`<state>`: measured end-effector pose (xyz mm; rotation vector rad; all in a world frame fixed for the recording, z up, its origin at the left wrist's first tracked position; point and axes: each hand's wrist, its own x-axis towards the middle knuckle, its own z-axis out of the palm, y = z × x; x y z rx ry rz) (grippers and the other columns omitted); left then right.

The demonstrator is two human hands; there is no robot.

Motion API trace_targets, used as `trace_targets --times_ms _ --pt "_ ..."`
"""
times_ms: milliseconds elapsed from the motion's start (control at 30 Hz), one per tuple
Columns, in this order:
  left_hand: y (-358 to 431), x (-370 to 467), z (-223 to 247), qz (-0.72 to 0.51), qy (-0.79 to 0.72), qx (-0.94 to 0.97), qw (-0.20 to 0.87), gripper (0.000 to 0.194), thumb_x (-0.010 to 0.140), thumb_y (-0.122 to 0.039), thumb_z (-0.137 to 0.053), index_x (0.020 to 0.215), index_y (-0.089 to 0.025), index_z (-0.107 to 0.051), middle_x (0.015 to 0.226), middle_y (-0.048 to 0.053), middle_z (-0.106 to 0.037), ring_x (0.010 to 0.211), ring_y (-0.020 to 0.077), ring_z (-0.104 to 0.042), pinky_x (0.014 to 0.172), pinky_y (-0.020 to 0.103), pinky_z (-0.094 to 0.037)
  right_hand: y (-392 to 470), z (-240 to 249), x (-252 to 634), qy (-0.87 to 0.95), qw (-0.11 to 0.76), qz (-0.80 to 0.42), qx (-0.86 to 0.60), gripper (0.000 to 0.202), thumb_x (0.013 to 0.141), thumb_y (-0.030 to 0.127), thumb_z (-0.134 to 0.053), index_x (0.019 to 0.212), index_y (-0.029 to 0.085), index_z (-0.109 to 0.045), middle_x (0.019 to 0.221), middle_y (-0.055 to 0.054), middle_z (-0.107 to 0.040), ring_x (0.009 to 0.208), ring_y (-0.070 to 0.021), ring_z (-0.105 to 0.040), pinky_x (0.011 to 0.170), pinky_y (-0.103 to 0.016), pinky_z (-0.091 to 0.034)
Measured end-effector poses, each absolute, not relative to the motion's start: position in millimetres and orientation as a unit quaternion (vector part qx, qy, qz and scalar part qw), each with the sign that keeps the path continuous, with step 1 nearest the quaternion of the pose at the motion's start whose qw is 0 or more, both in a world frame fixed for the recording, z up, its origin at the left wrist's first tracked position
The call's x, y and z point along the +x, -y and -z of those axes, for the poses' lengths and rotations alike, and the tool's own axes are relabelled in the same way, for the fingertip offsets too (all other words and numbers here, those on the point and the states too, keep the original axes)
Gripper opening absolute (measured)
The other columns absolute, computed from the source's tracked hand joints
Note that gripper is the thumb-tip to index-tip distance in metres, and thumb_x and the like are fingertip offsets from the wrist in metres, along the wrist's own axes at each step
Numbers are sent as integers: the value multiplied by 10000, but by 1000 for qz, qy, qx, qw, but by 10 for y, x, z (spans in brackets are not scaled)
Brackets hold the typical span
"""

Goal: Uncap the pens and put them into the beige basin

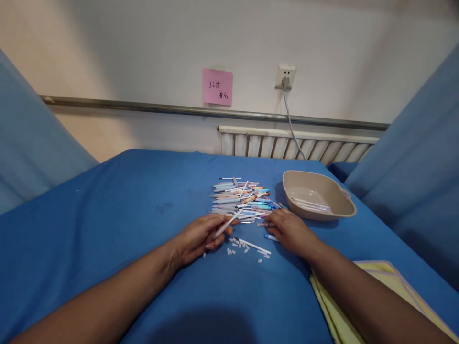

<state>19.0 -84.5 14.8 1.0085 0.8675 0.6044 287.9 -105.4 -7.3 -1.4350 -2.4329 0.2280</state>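
Note:
My left hand (204, 234) is closed around a pale pen (226, 226), whose thin white end points up and to the right. Just beyond it lies a pile of pens and pen parts (236, 198) in white, orange and blue. At the pile's right front, my right hand (289, 229) reaches down with curled fingers; a thin pinkish piece (263, 224) shows by its fingertips. What those fingers grip is hidden. A blue pen part (271, 237) sticks out from under that hand. Between the hands are a white refill (254, 246) and several small white bits (236, 243).
A beige basket (349, 209) with clear packets (311, 205) inside stands to the right of the pile. Yellow cloth (380, 270) lies under my right forearm. Blue cloth (107, 215) covers the table. Behind are a radiator (279, 143), a metal rail (161, 109) and a plugged-in cable (291, 124).

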Motion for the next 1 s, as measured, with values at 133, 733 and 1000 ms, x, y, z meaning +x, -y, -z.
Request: trace_targets --times_ms 133,733,1000 --pt "846 190 -156 -272 -387 451 757 296 854 -311 -530 1060 -118 -621 797 61 -608 446 52 -405 344 159 -272 1072 59 2860 858 152 -91 -482 208 872 194 -538 1069 178 -600 1067 -78 -640 996 -201 -538 894 -344 -394" --pt "893 214 -165 -258 -407 580 656 353 782 -364 -648 1055 -143 -614 832 28 -605 500 49 -416 428 170 -275 1158 -8 2783 845 258 -132 -450 192 919 166 -425 1085 191 -517 1019 -89 -566 940 -187 -553 819 -325 -454" --pt "957 249 -200 -200 -382 687 584 309 832 -373 -570 1027 -144 -644 780 11 -595 536 70 -441 495 188 -350 1184 -24 2744 852 289 -170 -402 187 930 170 -432 1073 204 -548 1000 -68 -590 965 -178 -537 846 -314 -442"
